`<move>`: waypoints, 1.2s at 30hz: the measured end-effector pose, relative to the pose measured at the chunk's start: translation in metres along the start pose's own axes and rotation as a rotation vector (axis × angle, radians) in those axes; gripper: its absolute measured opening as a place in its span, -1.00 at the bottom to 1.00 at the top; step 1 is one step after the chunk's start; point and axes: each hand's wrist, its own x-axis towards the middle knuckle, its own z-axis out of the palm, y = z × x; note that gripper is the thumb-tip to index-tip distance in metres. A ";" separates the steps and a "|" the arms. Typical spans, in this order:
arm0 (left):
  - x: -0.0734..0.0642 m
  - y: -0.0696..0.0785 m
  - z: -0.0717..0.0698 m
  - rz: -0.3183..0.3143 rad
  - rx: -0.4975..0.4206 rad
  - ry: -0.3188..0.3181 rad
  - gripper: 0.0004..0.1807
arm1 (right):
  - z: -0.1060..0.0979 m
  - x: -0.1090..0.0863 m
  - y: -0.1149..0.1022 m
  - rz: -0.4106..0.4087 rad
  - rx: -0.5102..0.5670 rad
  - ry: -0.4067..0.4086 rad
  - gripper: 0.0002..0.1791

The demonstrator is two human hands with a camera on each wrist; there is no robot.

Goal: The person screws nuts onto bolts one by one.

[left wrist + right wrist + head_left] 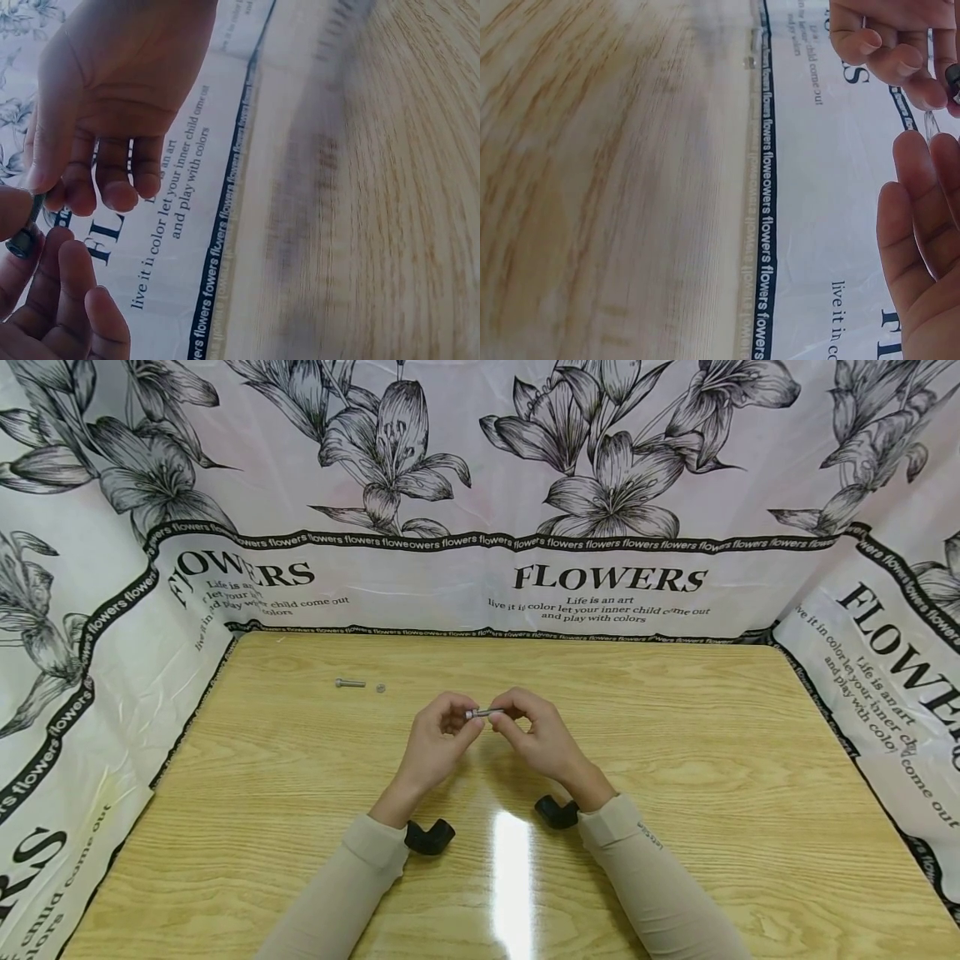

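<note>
In the head view a small metal bolt [482, 713] is held above the table, between the two hands. My left hand [441, 733] pinches it near its head with thumb and forefinger. My right hand [542, 739] pinches the other end of the shank, where the fingertips cover the tip. In the left wrist view the dark round bolt head [21, 243] points down toward the left fingers, and the right hand [112, 97] comes from above. The right wrist view catches only a bit of the bolt [954, 75] at its edge. Whether a nut is on the shank, I cannot tell.
A second bolt [350, 683] lies toward the back left of the wooden table [675, 760], with a small nut [381, 688] just right of it. Flower-printed sheeting [420, 585] borders the back and sides. Black curved pieces [430, 839] sit at both wrists.
</note>
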 end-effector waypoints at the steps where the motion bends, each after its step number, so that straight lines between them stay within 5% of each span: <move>1: 0.000 0.000 0.000 -0.011 0.004 -0.001 -0.86 | 0.000 0.000 0.000 -0.001 0.002 0.001 -0.94; 30: 0.000 0.000 -0.001 -0.085 0.024 -0.006 -0.81 | 0.000 0.000 -0.002 0.003 -0.011 -0.004 -0.94; 36: 0.000 -0.001 -0.001 -0.008 -0.005 -0.008 -0.78 | -0.001 0.000 -0.003 0.027 -0.007 0.000 -0.95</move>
